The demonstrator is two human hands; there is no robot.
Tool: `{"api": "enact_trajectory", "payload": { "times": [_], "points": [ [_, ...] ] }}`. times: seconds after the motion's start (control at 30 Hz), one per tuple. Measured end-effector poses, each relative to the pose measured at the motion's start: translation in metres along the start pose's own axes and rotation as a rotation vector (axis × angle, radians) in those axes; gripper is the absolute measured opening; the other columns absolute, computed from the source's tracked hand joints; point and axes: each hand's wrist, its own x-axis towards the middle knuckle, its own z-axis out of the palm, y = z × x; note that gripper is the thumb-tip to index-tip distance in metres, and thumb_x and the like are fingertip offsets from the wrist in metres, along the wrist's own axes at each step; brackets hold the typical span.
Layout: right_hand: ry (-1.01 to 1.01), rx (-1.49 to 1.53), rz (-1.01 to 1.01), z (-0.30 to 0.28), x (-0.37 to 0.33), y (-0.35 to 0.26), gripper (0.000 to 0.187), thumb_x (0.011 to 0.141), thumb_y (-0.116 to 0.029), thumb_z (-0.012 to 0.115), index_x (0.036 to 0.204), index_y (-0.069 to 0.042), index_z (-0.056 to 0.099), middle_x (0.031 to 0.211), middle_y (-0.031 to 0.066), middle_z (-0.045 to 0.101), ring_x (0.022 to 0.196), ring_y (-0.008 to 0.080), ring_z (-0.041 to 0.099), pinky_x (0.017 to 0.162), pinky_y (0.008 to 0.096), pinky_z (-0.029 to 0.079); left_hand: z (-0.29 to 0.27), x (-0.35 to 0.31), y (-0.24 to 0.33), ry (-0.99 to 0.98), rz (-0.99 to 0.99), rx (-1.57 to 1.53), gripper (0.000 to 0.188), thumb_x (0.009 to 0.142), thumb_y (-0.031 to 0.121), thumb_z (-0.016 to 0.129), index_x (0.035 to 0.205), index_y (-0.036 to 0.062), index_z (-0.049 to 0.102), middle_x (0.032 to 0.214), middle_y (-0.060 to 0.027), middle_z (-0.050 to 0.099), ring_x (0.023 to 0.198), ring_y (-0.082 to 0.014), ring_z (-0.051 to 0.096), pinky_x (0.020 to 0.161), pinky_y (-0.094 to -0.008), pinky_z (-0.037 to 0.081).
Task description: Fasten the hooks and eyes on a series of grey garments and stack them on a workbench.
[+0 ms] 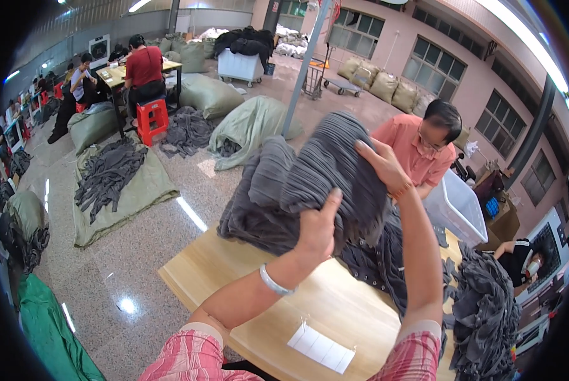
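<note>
Both my hands grip a folded dark grey ribbed garment (335, 162), raised and tilted above the table. My left hand (318, 227) clasps its lower edge, thumb on top and the other fingers hidden behind the cloth. My right hand (386, 168) holds the upper right side with the thumb pressed on the ribbing. Just left of it stands a stack of folded grey garments (259, 216) on the far left part of the wooden table (234, 273). Under and right of my hands lies an unfolded grey garment (373, 263) with a row of round fastenings.
A white paper tag sheet (321, 347) lies near me on the table. Loose grey garments (488, 298) heap along the right side. Across the table, a person in a salmon shirt (411, 140) stands beside a white plastic bin (457, 206). A grey pole (307, 63) rises beyond the stack.
</note>
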Motion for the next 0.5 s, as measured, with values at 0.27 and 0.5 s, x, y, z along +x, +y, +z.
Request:
{"api": "enact_trajectory", "payload": {
  "times": [0.27,0.5],
  "points": [
    [0.075,-0.608,0.030,0.127,0.113,0.110,0.049,0.092,-0.041,0.057,0.125,-0.005,0.062,0.118,0.0264,0.065,0.115,0.0424,0.060,0.099,0.0465,0.047,-0.107,0.098,0.037,0.280,-0.098,0.125,0.035,0.096,0.013,0.066,0.122,-0.0085,0.059,0.122,-0.0118,0.063,0.107,-0.0224,0.062,0.094,-0.0356,0.050],
    [0.268,-0.741,0.066,0.128,0.112,0.087,0.056,0.092,-0.043,0.058,0.139,-0.013,0.053,0.138,0.0182,0.056,0.129,0.0360,0.051,0.106,0.0501,0.039,-0.104,0.090,0.037,0.244,-0.070,0.176,0.035,0.094,0.010,0.067,0.122,-0.0092,0.057,0.123,-0.0121,0.063,0.107,-0.0205,0.061,0.097,-0.0334,0.047]
  ]
}}
